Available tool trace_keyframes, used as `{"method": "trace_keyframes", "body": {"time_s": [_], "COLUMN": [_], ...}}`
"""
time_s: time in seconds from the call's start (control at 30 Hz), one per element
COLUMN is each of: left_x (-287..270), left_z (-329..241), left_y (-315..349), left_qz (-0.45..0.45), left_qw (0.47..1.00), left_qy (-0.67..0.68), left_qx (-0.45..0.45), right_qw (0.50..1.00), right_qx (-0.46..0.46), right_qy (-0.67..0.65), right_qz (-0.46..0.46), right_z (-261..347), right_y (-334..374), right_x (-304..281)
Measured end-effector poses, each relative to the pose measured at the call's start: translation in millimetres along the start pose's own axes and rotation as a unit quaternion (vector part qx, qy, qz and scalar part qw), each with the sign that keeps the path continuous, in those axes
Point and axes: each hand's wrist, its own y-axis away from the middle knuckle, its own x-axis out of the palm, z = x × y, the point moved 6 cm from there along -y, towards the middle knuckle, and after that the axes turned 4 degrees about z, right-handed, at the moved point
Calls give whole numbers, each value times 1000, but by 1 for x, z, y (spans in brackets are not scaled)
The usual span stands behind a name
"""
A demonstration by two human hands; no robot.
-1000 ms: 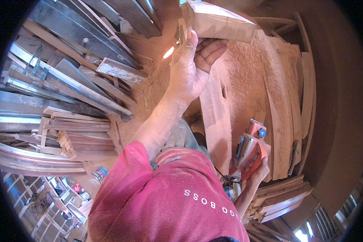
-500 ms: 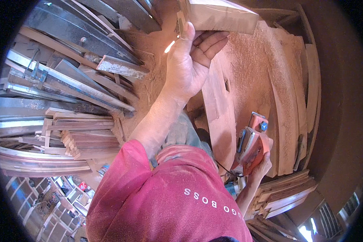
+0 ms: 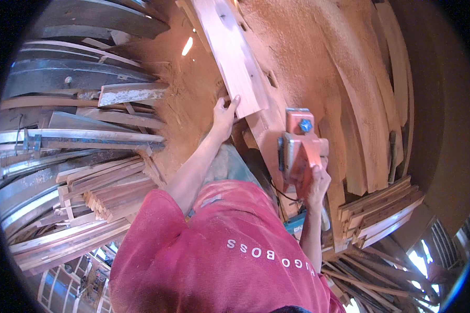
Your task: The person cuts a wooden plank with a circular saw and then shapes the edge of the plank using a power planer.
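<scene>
A pale wooden board [image 3: 227, 57] lies lengthwise ahead of me on a longer plank [image 3: 269, 138]. My left hand [image 3: 224, 117] grips the near end of the board at its left edge, the thumb showing on top and part of the fingers hidden. To the right, my right hand [image 3: 317, 185] is closed round the handle of a red electric planer [image 3: 300, 146] with a blue star-shaped knob. The planer is held beside the board's near end, apart from it. A dark cord [image 3: 283, 194] runs from its rear toward my body.
Reddish sawdust [image 3: 292, 47] covers the surface ahead. Wooden slats [image 3: 115, 198] are stacked at left, below long dusty planks [image 3: 83, 133]. Another stack of boards [image 3: 381, 214] stands at right, with curved timbers [image 3: 350, 120] beyond the planer.
The board has swung from a raised, close position down onto the plank, my left hand lowering with it. The planer in my right hand has moved up and slightly left.
</scene>
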Motion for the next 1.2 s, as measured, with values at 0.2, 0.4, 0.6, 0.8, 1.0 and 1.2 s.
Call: {"method": "trace_keyframes", "body": {"time_s": [0.2,0.4,0.6,0.8,1.0,1.2], "left_x": [-59,6,32,28,37,49], "left_z": [-41,-193,-238,-246,-249,-262], "left_y": [-54,-157,-218,-233,-230,-216], "left_qz": [-100,-66,10,25,49,74], "left_qw": [880,542,458,473,426,444], "left_qy": [-415,-701,-843,-852,-860,-862], "left_qx": [207,459,281,224,277,235], "right_qw": [990,974,972,970,974,977], "right_qx": [-50,7,4,-5,-61,-13], "right_qy": [30,86,48,83,79,70], "right_qz": [124,212,229,229,202,202], "right_z": [-3,-25,-45,-36,-12,11], "right_y": [-27,-51,-28,-29,-65,-98], "right_x": [65,122,128,127,159,187]}}
